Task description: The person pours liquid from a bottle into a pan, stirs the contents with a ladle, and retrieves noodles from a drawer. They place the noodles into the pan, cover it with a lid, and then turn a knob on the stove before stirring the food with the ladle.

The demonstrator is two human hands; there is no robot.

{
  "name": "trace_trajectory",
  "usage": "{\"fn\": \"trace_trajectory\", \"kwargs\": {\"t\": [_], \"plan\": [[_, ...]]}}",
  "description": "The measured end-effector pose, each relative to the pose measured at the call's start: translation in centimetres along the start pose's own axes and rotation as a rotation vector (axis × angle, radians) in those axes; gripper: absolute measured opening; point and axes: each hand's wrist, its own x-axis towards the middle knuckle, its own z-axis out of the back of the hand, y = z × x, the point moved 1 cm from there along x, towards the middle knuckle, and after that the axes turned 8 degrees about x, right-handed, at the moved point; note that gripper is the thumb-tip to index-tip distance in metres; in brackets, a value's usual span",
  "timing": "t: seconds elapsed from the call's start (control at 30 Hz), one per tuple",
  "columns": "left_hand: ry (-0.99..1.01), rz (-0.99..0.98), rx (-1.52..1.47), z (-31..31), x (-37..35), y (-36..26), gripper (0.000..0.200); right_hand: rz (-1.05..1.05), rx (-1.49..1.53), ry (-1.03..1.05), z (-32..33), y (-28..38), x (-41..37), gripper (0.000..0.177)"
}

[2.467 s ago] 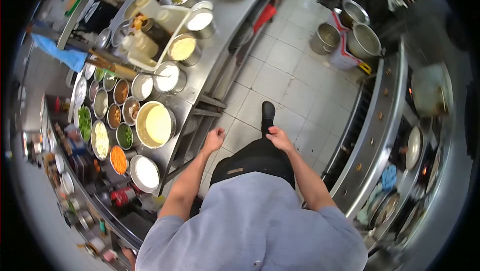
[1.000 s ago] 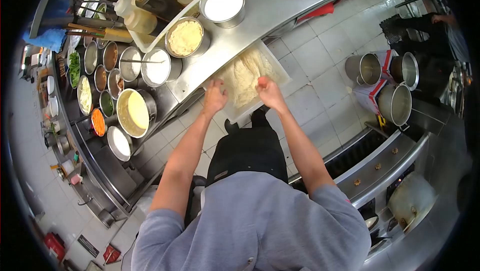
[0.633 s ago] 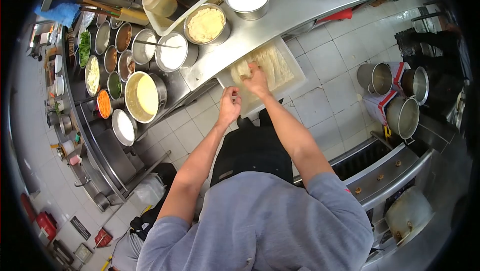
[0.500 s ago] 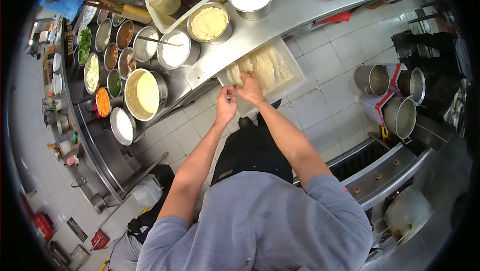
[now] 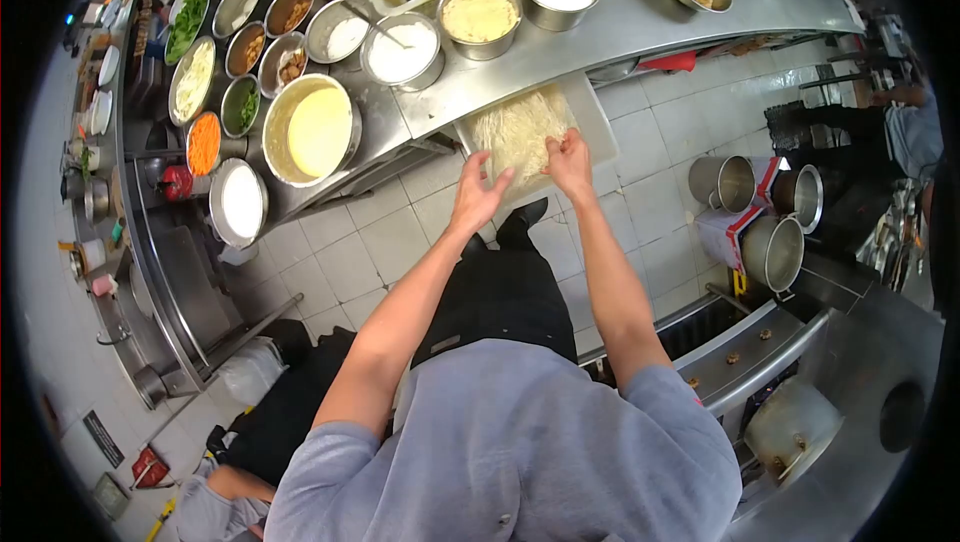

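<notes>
Pale noodles (image 5: pixel 522 130) lie in a white rectangular tub (image 5: pixel 598 127), which sticks out from under the steel counter like a drawer. Over the near left part of the noodles, my left hand (image 5: pixel 480 192) has its thumb and fingers spread, with nothing visible between them. At the near right part of the tub is my right hand (image 5: pixel 569 164). Its thumb and fingertips are pressed together at the noodles, and whatever they pinch is too small to make out.
Bowls of food line the steel counter (image 5: pixel 430 107), including a large pot of yellow batter (image 5: pixel 318 132) and a bowl of white powder (image 5: pixel 403 54). Metal pots (image 5: pixel 722 182) stand to the right beside the stove. Another person (image 5: pixel 230 492) is at the lower left, another (image 5: pixel 915 127) at the upper right.
The view has shifted. My hands have moved apart; the left has opened out, and the right has moved to the right side of the tub. The noodles look more evenly gathered.
</notes>
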Motion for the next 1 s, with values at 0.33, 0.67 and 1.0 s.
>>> {"fn": "trace_trajectory", "kwargs": {"t": [0.33,0.67,1.0], "plan": [[0.007,0.080,0.132,1.0,5.0,1.2,0.049,-0.043,0.395,-0.049,6.1,0.3,-5.8,0.023],[-0.120,0.014,0.058,-0.5,3.2,-0.6,0.057,-0.052,0.744,-0.069,13.1,-0.2,-14.0,0.031],[0.709,0.314,-1.194,-1.2,-7.3,-2.7,0.051,-0.116,1.014,0.284,10.8,-2.2,-17.0,0.055]]}}
